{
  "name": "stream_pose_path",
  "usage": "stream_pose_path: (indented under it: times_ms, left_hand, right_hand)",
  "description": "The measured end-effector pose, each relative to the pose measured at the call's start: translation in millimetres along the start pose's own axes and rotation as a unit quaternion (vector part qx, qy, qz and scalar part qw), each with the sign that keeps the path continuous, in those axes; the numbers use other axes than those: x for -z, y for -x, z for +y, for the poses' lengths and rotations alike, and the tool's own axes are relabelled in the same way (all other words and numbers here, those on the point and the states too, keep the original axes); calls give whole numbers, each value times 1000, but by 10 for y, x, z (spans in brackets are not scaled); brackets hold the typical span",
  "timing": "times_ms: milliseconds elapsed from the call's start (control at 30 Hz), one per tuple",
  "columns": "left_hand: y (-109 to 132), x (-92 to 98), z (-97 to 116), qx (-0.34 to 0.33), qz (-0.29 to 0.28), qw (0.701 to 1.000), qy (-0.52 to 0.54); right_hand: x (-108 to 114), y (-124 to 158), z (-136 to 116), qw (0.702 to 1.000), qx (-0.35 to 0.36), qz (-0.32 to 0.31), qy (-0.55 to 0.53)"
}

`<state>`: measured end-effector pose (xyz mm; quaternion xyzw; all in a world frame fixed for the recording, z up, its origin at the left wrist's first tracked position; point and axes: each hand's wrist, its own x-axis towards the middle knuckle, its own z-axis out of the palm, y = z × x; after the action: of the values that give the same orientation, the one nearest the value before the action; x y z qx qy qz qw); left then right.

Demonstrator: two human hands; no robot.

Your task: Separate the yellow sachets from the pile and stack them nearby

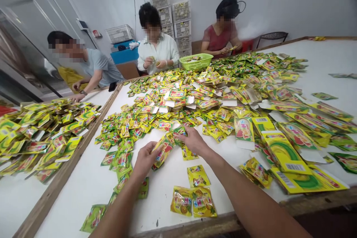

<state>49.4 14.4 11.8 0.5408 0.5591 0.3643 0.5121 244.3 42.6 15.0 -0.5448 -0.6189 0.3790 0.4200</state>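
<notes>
Your left hand (145, 158) held sachets (163, 150) of glossy, crinkled plastic film. The table (92, 182) you worked on had a smooth, matt white top, edged by a rough, bare wooden rim (55, 186). The flat cartons (281, 152) were glossy printed card, and the basket (196, 61) was green plastic mesh.

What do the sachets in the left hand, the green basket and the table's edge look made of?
Sachets in the left hand: glossy plastic film, seemingly; they glint and crinkle. Basket: moulded plastic, open lattice. Table edge: bare wood, grain visible.
</notes>
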Motion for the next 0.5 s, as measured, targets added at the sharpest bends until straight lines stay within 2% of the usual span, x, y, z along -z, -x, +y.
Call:
stream_pose_path:
  times_ms: [100, 200, 300, 500]
  left_hand:
    - [-29, 32, -80, -24, 2, 1000, 4]
    - [-57, 64, -126, -41, -38, 998, 10]
    - [-73, 61, -131, -8, -71, 996, 44]
    - [-70, 48, -107, 62, -74, 982, 164]
  right_hand:
    - [11, -13, 50, 999, -3, -52, 9]
    - [-37, -12, 65, 998, -4, -66, 19]
    - [-121, 9, 46, 998, 3, -50, 37]
    - [-208, 49, -9, 998, 17, -33, 44]
